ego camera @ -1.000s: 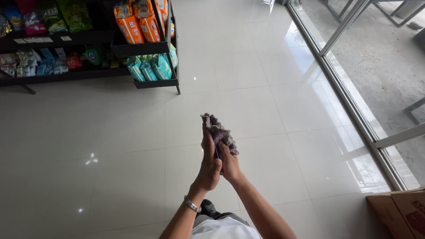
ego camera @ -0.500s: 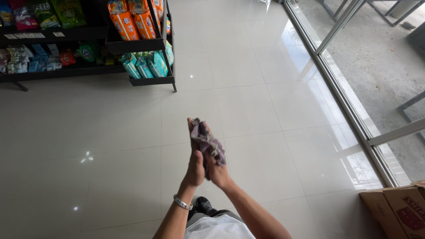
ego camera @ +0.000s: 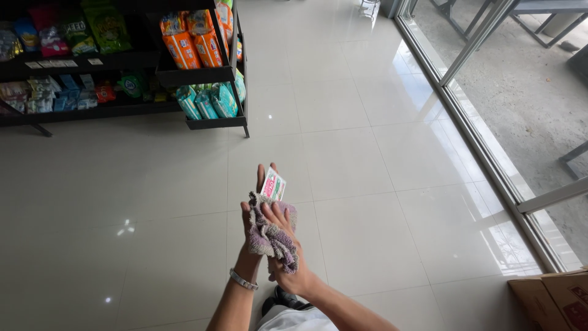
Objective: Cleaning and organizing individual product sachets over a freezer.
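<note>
My left hand cradles small packet; my right hand presses purple cloth against it, mid-wipe above floor.

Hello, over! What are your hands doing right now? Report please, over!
Left hand holds small pink-and-green packet. Right hand presses purple rag against left palm. Both raised over tiled floor; nothing between them and the rag.

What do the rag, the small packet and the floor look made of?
Rag: soft woven or terry cloth, purple and grey, matte; it bunches and folds between the left hand and right hand.
Small packet: flat printed paper or thin card, possibly film; white, pink and green; too small to tell.
Floor: large glazed tiles, likely ceramic or porcelain, glossy; grout lines and reflected lights show.
</note>
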